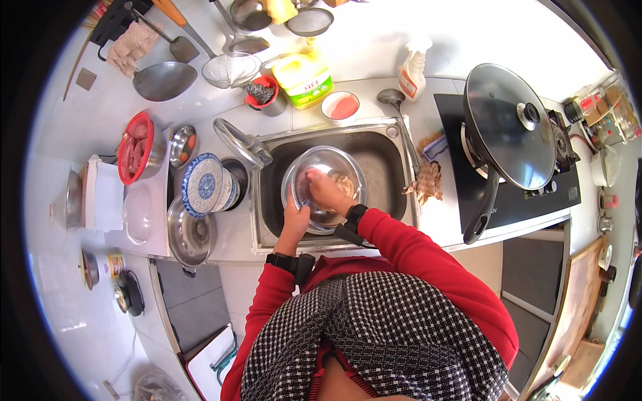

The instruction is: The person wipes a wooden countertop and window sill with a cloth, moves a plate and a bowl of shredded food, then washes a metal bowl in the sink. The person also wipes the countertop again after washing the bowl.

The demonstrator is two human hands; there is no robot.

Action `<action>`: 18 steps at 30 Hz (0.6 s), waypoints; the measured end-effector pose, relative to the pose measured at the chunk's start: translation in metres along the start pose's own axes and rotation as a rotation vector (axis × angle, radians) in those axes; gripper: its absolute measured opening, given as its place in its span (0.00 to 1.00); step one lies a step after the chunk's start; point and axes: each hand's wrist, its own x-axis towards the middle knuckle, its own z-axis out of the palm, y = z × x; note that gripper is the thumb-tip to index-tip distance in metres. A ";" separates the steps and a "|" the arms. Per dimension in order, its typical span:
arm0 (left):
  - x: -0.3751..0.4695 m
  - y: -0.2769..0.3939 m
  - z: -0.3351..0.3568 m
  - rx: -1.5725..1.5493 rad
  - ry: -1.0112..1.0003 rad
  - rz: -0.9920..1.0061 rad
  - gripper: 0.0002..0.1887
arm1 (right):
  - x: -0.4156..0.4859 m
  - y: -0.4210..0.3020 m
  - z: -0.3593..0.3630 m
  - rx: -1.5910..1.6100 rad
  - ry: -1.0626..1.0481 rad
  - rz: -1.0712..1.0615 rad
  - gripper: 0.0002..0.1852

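A clear bowl [306, 173], tilted, is held over a second clear bowl [362, 173] in the stainless steel sink [391, 200]. Around the near left rim of the tilted bowl my left hand [297, 216] is closed, thumb outside. My right hand [328, 192] reaches inside it; its fingers are blurred, and whether they hold anything cannot be told. Pale brown food pieces [344, 184] lie beside my right hand, in the lower bowl as far as can be seen. The chrome faucet [243, 144] stands at the sink's left, its spout turned away from the bowls.
A lidded wok [511, 125] sits on the gas stove [526, 205] at right. A ladle [401, 110], brush [432, 145] and brown cloth-like bundle [426, 184] lie between sink and stove. Left are stacked blue-white dishes [204, 185], a steel pan [191, 231] and a red basket of meat [135, 150].
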 end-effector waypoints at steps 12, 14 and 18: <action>-0.007 0.013 -0.005 0.246 0.024 0.240 0.35 | 0.007 -0.007 0.016 0.083 -0.090 0.083 0.16; -0.007 0.014 -0.008 0.192 0.019 0.189 0.35 | 0.008 -0.008 0.017 -0.074 -0.223 -0.138 0.14; -0.005 0.014 -0.011 0.228 0.004 0.300 0.35 | 0.012 -0.009 0.017 0.103 0.166 0.083 0.13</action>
